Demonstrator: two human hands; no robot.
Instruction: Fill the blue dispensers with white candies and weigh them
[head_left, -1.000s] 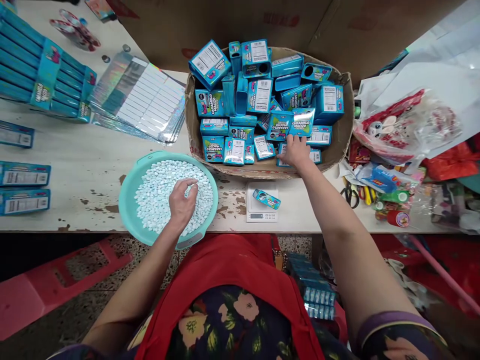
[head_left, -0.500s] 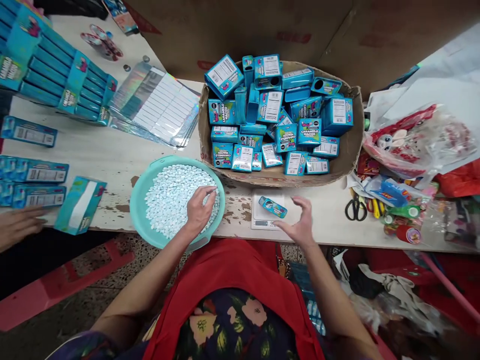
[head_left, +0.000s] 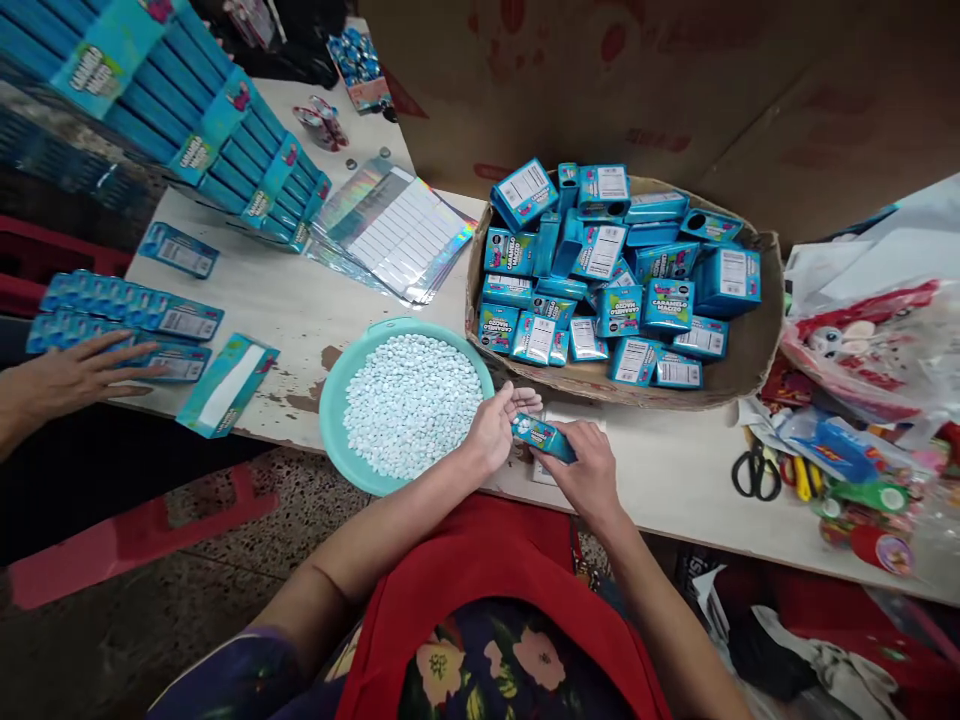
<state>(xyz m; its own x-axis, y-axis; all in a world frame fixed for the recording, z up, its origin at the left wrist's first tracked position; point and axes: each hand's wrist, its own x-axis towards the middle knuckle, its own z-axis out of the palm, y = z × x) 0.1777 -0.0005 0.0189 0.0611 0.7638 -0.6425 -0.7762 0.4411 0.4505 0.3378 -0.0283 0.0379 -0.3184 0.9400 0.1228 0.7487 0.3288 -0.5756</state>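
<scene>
My right hand (head_left: pixel 589 465) grips a small blue candy box (head_left: pixel 541 436), tilted, its open end facing left. White candies show at that opening. Against the opening rests my left hand (head_left: pixel 495 430), fingers stretched out and slightly cupped; whether candies lie in its palm I cannot tell. Just left of it stands a turquoise basin (head_left: pixel 330 440) with many small pale candies (head_left: pixel 409 405). Beneath the box and my right hand, a white scale (head_left: pixel 543 472) is mostly hidden.
Behind my hands stands a cardboard tray (head_left: pixel 742 385) of blue boxes. Holographic sheets (head_left: pixel 397 230) lie back left, near stacked display packs (head_left: pixel 225 150). Another person's hand (head_left: pixel 82 380) touches a row of boxes (head_left: pixel 180 315). Black scissors (head_left: pixel 757 470) and bagged goods (head_left: pixel 870 340) sit right.
My left hand has moved from the basin's candies rightward to the box. My right hand has closed on the box and lifted it off the scale. The view has shifted left.
</scene>
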